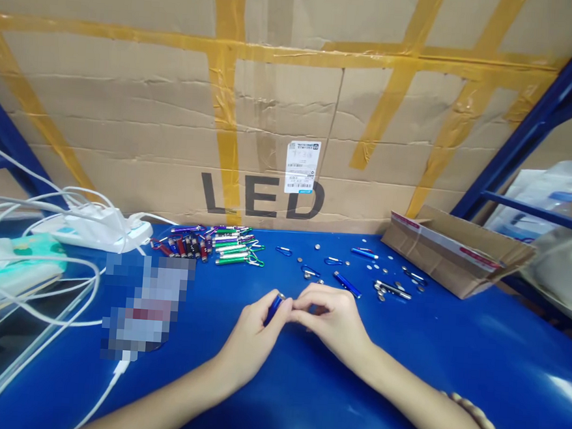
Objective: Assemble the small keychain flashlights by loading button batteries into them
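My left hand (pixel 253 333) is closed around a small blue flashlight (pixel 274 307), its silvery end poking out above the fingers. My right hand (pixel 335 316) pinches thumb and forefinger together, touching the left fingertips; whatever lies in that pinch is hidden or too small to name. Beyond the right hand lie a blue flashlight tube (pixel 347 285), a black one (pixel 393 289), a blue carabiner clip (pixel 310 270) and several button cells (pixel 381 297). Farther left, several green and silver flashlights with clips (pixel 232 258) lie in a row beside a pile of red and dark ones (pixel 186 247).
An open cardboard box (pixel 454 259) stands at the back right. A large taped carton (pixel 164 134) rises behind the blue table (pixel 293 398). White cables (pixel 97 293), a power strip (pixel 140 234), a tablet-like device (pixel 7 339) and a pixelated item (pixel 146 312) occupy the left side.
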The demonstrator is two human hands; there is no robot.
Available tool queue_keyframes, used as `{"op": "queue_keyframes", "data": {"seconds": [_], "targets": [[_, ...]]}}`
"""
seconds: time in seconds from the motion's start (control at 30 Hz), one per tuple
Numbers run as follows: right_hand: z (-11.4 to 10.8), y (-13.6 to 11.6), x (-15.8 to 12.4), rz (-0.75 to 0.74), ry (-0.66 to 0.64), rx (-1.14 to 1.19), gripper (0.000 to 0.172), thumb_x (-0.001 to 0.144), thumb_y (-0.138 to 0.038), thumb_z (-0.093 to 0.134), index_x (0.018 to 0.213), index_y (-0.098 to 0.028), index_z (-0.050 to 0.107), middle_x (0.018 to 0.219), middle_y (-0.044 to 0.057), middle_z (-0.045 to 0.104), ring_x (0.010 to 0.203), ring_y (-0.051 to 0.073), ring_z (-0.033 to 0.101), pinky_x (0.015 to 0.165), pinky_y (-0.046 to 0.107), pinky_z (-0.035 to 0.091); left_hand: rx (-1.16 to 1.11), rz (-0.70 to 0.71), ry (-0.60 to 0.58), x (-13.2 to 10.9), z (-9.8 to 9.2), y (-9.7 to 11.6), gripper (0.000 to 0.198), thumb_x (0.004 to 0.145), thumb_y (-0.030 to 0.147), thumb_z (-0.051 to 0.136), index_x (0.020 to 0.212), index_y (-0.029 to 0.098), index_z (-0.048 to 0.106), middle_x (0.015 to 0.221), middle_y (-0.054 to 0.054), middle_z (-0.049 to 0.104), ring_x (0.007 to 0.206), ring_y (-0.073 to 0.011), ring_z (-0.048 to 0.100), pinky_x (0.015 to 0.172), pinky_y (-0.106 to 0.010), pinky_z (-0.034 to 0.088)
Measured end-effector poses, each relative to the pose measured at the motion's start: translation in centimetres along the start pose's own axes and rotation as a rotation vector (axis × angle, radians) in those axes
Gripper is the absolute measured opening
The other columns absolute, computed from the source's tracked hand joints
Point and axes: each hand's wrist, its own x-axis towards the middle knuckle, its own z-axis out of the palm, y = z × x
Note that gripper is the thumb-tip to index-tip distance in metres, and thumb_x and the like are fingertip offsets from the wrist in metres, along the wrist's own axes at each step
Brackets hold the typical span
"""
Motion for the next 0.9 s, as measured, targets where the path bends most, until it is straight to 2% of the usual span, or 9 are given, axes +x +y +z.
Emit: {"op": "queue_keyframes", "data": {"seconds": [0.17, 0.27, 0.4, 0.53, 0.67, 0.77, 0.9], "targets": [[0.4, -0.4, -0.1, 0.18, -0.028, 0.202, 0.026, 0.076, -0.042, 0.061, 0.071, -0.017, 0.068, 0.071, 0.004, 0.061, 0.054, 0.012, 0.058, 0.038, 0.02, 0.047, -0.224, -0.072, 0.015, 0.1, 0.1, -0.2, 0.036, 0.082, 0.052, 0.042, 0.068, 0.02, 0.035, 0.052, 0.009, 0.028, 0.045, -0.0066, 0.024, 0.042, -0.02, 0.019], [0.7, -0.6, -0.1, 0.285, -0.016, 0.305, 0.026, 0.072, -0.041, 0.064, 0.07, -0.016, 0.067, 0.073, 0.004, 0.059, 0.05, 0.01, 0.056, 0.035, 0.018, 0.047, -0.311, -0.095, -0.004, 0.1, 0.2, 0.0, 0.038, 0.08, 0.055, 0.044, 0.068, 0.02, 0.034, 0.052, 0.01, 0.027, 0.044, -0.0059, 0.022, 0.041, -0.019, 0.018], [0.6, -0.8, 0.0, 0.332, 0.012, 0.404, 0.026, 0.067, -0.041, 0.069, 0.068, -0.015, 0.068, 0.069, 0.003, 0.06, 0.049, 0.009, 0.054, 0.034, 0.017, 0.048, -0.322, -0.061, -0.042, 0.0, 0.2, -0.2, 0.039, 0.081, 0.056, 0.041, 0.068, 0.02, 0.034, 0.053, 0.009, 0.027, 0.045, -0.0063, 0.022, 0.042, -0.019, 0.019], [-0.3, -0.8, 0.4, 0.293, 0.041, 0.386, 0.024, 0.069, -0.039, 0.067, 0.07, -0.015, 0.07, 0.071, 0.004, 0.062, 0.049, 0.009, 0.055, 0.034, 0.017, 0.048, -0.166, 0.038, -0.069, -0.1, 0.0, -0.3, 0.033, 0.087, 0.049, 0.034, 0.072, 0.021, 0.036, 0.054, 0.008, 0.03, 0.047, -0.0082, 0.026, 0.045, -0.021, 0.023], [-1.6, -0.8, 0.8, 0.131, 0.126, 0.186, 0.015, 0.071, -0.031, 0.067, 0.07, -0.016, 0.071, 0.072, 0.006, 0.066, 0.053, 0.011, 0.059, 0.037, 0.018, 0.047, 0.093, 0.05, -0.033, -0.1, -0.3, 0.4, 0.022, 0.09, 0.039, 0.033, 0.078, 0.022, 0.038, 0.058, 0.007, 0.035, 0.052, -0.011, 0.032, 0.052, -0.023, 0.027], [-2.0, -0.9, 0.8, -0.001, 0.099, 0.074, 0.012, 0.074, -0.026, 0.064, 0.069, -0.019, 0.072, 0.069, 0.006, 0.067, 0.058, 0.014, 0.061, 0.038, 0.019, 0.045, 0.223, 0.115, -0.031, -0.1, -0.4, 0.9, 0.017, 0.089, 0.032, 0.035, 0.077, 0.021, 0.042, 0.067, 0.003, 0.045, 0.062, -0.0138, 0.04, 0.06, -0.025, 0.031], [-1.9, -0.8, 0.8, -0.046, 0.064, 0.033, 0.012, 0.076, -0.024, 0.063, 0.069, -0.02, 0.072, 0.068, 0.005, 0.068, 0.058, 0.013, 0.06, 0.039, 0.02, 0.042, 0.3, 0.175, -0.024, 0.0, -0.5, 0.6, 0.017, 0.088, 0.029, 0.036, 0.075, 0.022, 0.045, 0.073, 0.001, 0.053, 0.071, -0.017, 0.047, 0.065, -0.026, 0.035]]}}
